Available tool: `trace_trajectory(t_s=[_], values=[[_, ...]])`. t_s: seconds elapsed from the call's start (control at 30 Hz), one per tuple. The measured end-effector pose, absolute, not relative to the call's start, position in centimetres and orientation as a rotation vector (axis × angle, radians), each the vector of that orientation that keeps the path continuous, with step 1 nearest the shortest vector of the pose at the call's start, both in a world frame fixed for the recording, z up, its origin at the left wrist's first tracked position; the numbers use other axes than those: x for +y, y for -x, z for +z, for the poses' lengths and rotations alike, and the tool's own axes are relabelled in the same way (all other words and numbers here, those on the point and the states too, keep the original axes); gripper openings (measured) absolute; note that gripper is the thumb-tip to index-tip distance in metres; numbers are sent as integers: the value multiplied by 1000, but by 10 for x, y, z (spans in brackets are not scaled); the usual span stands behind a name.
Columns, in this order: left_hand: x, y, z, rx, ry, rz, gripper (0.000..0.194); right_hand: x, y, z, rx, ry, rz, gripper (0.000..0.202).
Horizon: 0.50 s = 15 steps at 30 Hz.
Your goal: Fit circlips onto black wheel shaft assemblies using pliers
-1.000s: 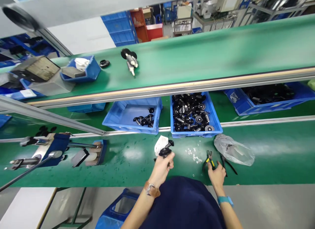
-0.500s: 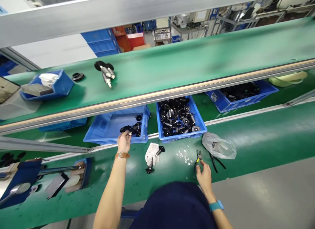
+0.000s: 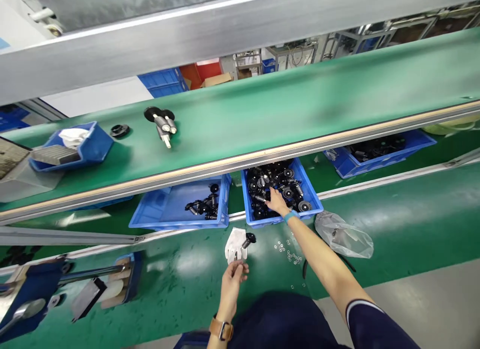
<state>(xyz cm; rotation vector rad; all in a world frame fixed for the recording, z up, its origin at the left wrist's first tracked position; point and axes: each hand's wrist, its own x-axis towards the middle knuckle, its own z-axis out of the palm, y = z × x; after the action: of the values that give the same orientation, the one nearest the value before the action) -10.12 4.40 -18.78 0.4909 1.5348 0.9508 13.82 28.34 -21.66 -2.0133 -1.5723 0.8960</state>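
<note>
My right hand [image 3: 276, 202] reaches into the right blue bin [image 3: 283, 220], its fingers closed around a rotor-like part with a grey shaft [image 3: 259, 198] among many similar black parts. My left hand [image 3: 233, 280] is low over the bench at the cuff of a white glove [image 3: 235, 243]. Its fingers are curled together, and whatever they hold is hidden. One black-ended part with a grey shaft [image 3: 249, 240] lies on the glove. Small white rings [image 3: 294, 257] are scattered by my right forearm. The pliers are mostly hidden under that arm, with a dark handle [image 3: 305, 269] showing.
A left blue bin [image 3: 161, 225] holds several black parts. A clear plastic bag [image 3: 345, 236] lies on the right of the bench. Above runs a green belt [image 3: 240, 119] with a metal edge overhanging the bins. A blue fixture [image 3: 131, 279] stands at left.
My left hand has left the left bin and come down to the glove, over where a second part lay. My right hand has left the pliers and moved into the right bin.
</note>
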Motion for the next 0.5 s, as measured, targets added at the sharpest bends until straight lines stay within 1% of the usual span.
trace_trajectory(t_s=[0.13,0.23,0.3,0.43,0.5], values=[[15,107,-198,1605,-356,935,55,295,-139,-223,-1593,2062,1000,40],[11,108,-198,1643,-303,919,55,290,-136,-219,-1526,2080,1007,39],[16,106,-195,1636,-321,899,55,284,-132,-210,-1433,2081,980,44],[35,98,-182,1575,-435,892,56,260,-128,-186,-1156,2039,966,64],[46,89,-171,1517,-517,890,58,237,-131,-173,-1018,1959,1044,62]])
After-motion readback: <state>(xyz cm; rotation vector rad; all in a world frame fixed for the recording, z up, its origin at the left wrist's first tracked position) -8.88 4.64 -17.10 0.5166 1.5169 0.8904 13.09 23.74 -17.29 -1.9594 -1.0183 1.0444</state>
